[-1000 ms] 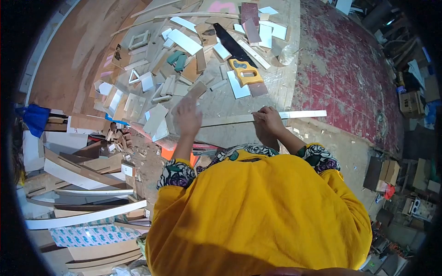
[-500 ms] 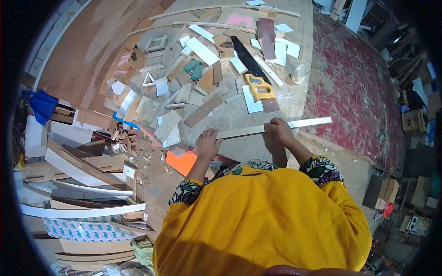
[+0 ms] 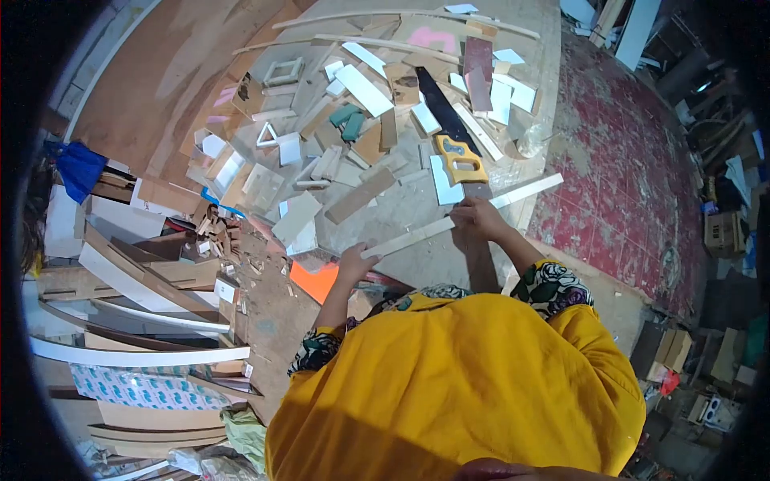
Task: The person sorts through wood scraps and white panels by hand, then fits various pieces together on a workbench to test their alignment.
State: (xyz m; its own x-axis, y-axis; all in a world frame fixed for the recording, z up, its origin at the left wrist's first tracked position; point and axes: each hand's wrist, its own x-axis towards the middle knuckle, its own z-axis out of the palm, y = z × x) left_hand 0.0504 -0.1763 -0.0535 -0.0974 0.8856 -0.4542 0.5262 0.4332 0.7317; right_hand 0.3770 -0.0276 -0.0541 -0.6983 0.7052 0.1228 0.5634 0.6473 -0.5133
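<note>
A long, pale wooden strip (image 3: 423, 232) slants over the near part of the work surface, its right end higher in the view. My left hand (image 3: 354, 261) is closed around its left end. Further along, my right hand (image 3: 476, 218) grips the strip right of its middle, and the free end runs on past the fingers. Just beyond my right hand lies a handsaw (image 3: 461, 160) with a yellow handle and a dark blade pointing away. A white rectangular piece (image 3: 446, 183) sits beside the saw handle.
Wood offcuts, white pieces and green blocks (image 3: 347, 120) are scattered over the work surface (image 3: 417, 268). Thin curved strips (image 3: 393, 51) lie at the back. A worn red panel (image 3: 613, 184) is on the right. Curved boards (image 3: 144, 353) are stacked at left, near an orange sheet (image 3: 314, 279).
The wooden strip has tilted: its right end has moved up and away, its left end nearer me. My right hand has shifted slightly away and my left hand slightly nearer. The camera view has shifted a little.
</note>
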